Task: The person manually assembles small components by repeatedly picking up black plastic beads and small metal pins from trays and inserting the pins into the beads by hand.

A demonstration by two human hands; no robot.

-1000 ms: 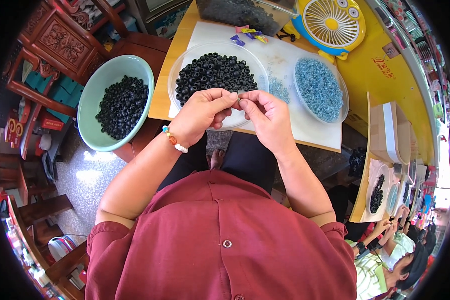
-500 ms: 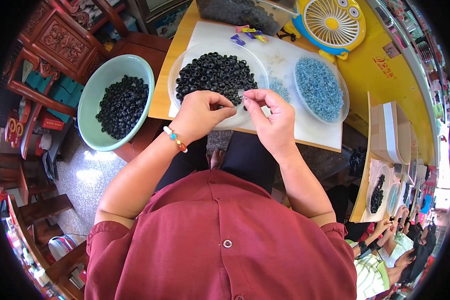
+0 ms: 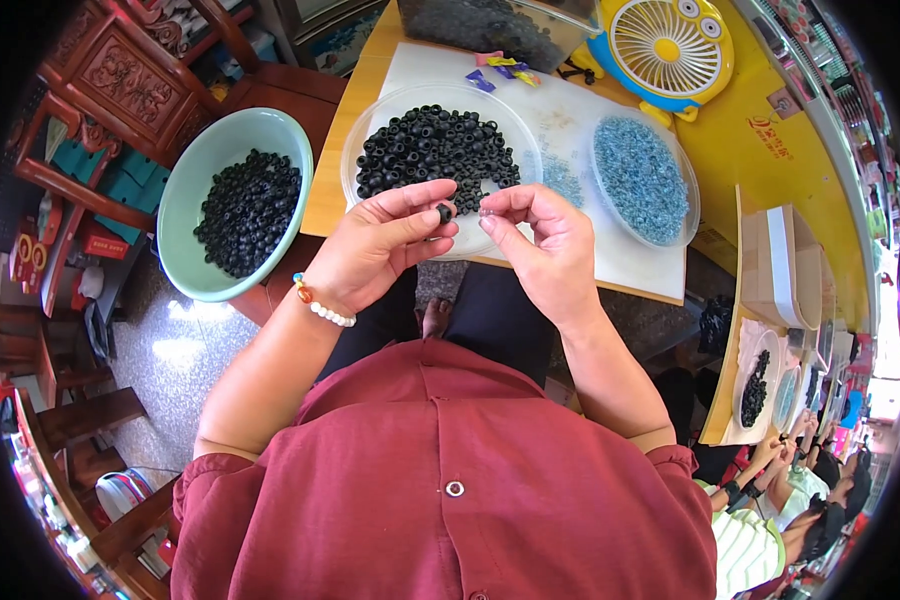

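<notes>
Between the thumb and fingers of my left hand [image 3: 390,235] is a round black bead [image 3: 444,213] with a hole, held above the near edge of a clear round tray [image 3: 351,150]. My right hand [image 3: 545,240] is closed in a pinch just to the right, its fingertips apart from the bead. Something tiny and pale sits in that pinch, too small to name. Black beads [image 3: 430,145] of mixed sizes fill much of the tray behind my hands. A second clear tray [image 3: 692,210] to the right holds small light-blue translucent pieces [image 3: 640,170].
A green basin [image 3: 175,215] of black beads stands at left beside a carved wooden chair [image 3: 135,85]. Behind the trays are candy wrappers [image 3: 505,67], a bead-filled clear bin [image 3: 490,30] and a yellow fan [image 3: 667,50]. Other people's hands [image 3: 775,450] work at the far right.
My left hand has turned palm up and drawn slightly away from the right, bringing the black bead into sight at its fingertips. The right hand stays nearly in place, still pinched.
</notes>
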